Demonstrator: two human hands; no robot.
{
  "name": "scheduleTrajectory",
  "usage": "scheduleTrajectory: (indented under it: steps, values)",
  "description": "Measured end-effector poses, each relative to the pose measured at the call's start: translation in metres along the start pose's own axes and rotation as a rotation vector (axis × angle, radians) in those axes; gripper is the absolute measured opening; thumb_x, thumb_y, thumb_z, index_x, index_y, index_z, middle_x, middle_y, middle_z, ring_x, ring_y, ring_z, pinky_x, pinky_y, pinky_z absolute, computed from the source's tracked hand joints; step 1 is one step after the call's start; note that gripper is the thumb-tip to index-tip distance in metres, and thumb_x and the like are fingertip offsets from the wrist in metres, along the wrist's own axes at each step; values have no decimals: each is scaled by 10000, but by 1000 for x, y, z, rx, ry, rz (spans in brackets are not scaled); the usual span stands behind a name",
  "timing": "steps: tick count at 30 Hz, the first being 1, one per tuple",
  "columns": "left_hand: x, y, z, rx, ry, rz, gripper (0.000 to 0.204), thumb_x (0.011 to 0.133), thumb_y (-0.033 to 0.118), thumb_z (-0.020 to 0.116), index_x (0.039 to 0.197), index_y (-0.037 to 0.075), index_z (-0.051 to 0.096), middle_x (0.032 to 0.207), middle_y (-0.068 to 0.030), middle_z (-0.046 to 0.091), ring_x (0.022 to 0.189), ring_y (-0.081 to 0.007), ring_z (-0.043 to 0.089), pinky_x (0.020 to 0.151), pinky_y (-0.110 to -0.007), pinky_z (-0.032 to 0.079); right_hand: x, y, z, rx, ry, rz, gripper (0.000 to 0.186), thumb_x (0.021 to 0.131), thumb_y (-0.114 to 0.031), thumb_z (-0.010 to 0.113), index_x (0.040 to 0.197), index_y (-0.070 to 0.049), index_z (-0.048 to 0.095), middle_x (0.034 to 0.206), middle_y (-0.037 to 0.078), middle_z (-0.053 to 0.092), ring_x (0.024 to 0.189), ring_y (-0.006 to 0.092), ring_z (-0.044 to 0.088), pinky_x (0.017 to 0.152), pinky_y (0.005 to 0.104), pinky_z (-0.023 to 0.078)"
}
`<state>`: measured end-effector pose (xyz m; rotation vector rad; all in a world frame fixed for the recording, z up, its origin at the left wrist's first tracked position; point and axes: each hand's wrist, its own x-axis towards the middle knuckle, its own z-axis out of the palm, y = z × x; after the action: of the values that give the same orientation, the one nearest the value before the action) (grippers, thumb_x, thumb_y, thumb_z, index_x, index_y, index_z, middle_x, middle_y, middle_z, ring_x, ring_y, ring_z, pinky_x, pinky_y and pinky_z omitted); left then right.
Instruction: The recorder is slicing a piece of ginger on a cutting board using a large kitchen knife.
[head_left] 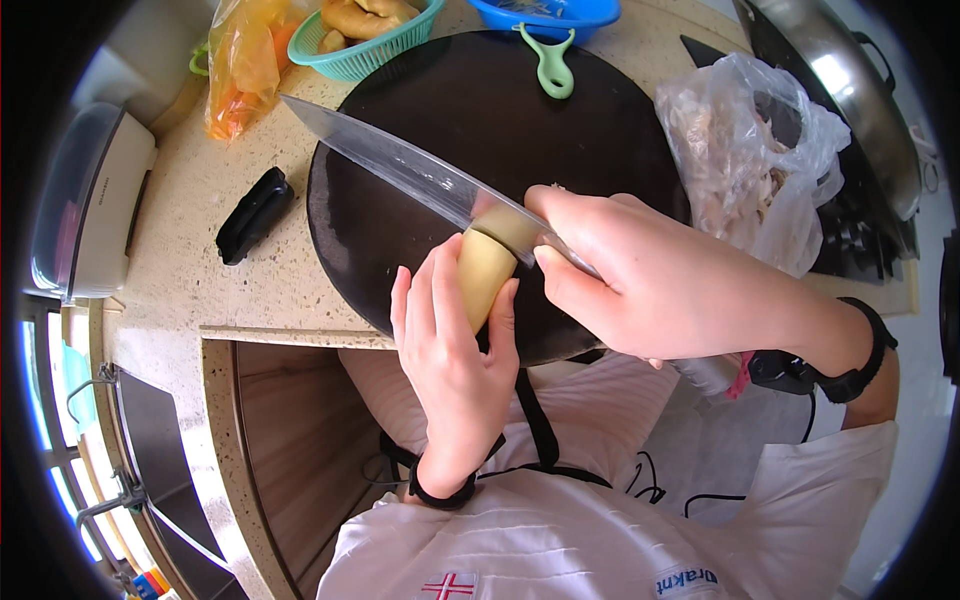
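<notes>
Left hand (455, 345) round potato (485, 272) at board's (400, 210) edge

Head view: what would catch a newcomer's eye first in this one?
The long knife stands out first, its blade slanting across the round dark cutting board, gripped by the right hand. Its edge meets a peeled yellowish vegetable piece that the left hand holds at the board's near edge. Beyond, a green peeler lies on the board's far side.
</notes>
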<state>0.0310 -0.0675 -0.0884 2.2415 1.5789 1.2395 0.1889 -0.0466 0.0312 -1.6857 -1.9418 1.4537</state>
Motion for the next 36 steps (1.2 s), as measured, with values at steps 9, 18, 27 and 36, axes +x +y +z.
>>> scheduleTrajectory:
  steps: [9,18,27,36]
  values:
    - [-1,-4,-3,-57,0,3,485,797,125,698,1218,-4,495,1102,-150,595,1005,-310,581,1012,-487,353,7,-3,-17,-150,149,-114,214,936,-183,505,990,24,493,571,61,491,360,126,449,345,284,375]
    - [10,-4,0,-48,44,-41,447,803,111,694,1193,-17,517,1076,-170,610,981,-346,586,988,-488,393,-51,-3,-43,123,404,-73,322,981,-201,471,1227,7,464,568,-18,435,378,27,375,335,188,314]
    - [14,-7,2,37,63,-68,446,803,171,701,1192,26,537,1127,-100,606,1013,-250,582,994,-423,343,-70,10,-23,262,445,-33,237,974,-181,501,790,-45,440,526,-37,430,405,12,387,350,198,288]
    - [10,-10,3,34,88,-37,491,784,152,713,1214,14,522,1136,-99,599,996,-234,582,972,-412,354,-68,5,-11,78,264,-50,229,995,-183,433,1013,33,507,566,4,450,394,37,377,376,203,325]
